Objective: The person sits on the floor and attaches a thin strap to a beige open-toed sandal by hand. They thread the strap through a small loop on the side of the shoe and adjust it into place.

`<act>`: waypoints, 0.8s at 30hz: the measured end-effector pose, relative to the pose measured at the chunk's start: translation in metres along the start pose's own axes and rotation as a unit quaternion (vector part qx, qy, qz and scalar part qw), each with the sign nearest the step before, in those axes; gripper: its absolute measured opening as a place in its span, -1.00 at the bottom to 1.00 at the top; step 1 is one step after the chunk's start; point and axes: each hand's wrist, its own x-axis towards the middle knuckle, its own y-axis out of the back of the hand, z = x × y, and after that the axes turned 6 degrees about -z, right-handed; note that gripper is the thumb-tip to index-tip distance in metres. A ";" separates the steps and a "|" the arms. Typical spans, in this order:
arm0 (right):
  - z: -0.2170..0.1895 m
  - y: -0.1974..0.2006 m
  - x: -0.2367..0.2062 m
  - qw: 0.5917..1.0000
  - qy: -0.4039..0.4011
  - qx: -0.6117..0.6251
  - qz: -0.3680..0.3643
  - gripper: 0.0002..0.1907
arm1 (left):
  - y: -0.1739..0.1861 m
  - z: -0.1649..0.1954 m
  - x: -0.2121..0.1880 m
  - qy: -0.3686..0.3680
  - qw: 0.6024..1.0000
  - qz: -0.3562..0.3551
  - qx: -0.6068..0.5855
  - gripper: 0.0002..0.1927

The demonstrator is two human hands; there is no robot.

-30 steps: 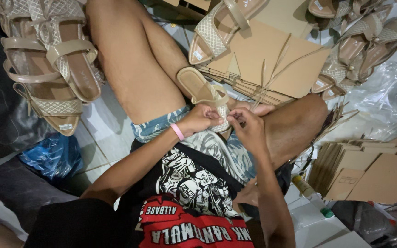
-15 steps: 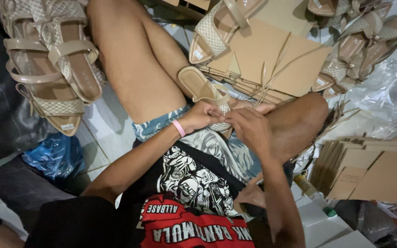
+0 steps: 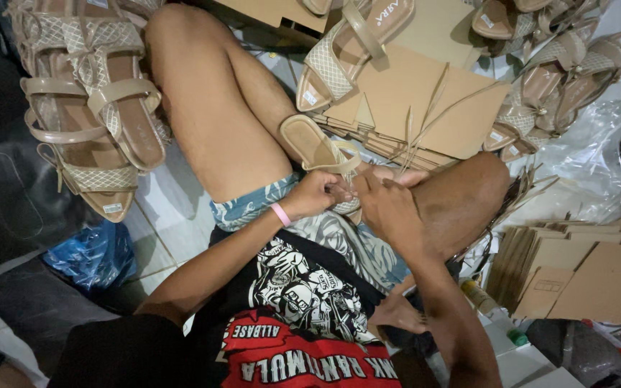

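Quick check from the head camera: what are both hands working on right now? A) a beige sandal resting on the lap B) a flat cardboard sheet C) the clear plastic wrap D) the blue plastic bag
A: the left hand and right hand meet at the strap end of the beige sandal lying across the lap.

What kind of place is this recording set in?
Probably an informal sandal workshop on a tiled floor: a pile of beige strappy sandals, stacked flat brown cardboard pieces, and both hands, left hand and right hand, working on one beige sandal.

white tiled floor point(image 3: 167, 223): beige sandals heap point(image 3: 88, 108), flat cardboard stack point(image 3: 425, 108), blue plastic bag point(image 3: 88, 255), clear plastic sheet point(image 3: 598, 172).
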 end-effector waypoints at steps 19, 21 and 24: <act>-0.027 0.013 -0.012 0.995 -0.054 -0.079 -0.017 -0.89 | -0.019 0.023 -0.010 -0.036 0.971 0.135 0.193 -0.88; -0.021 0.014 -0.014 0.995 -0.038 -0.077 0.045 -0.86 | -0.023 0.023 -0.008 -0.045 0.969 0.163 0.183 -0.89; -0.006 0.009 -0.015 0.970 -0.026 0.060 0.235 -0.82 | -0.038 0.029 0.003 -0.100 0.967 0.227 0.054 -0.92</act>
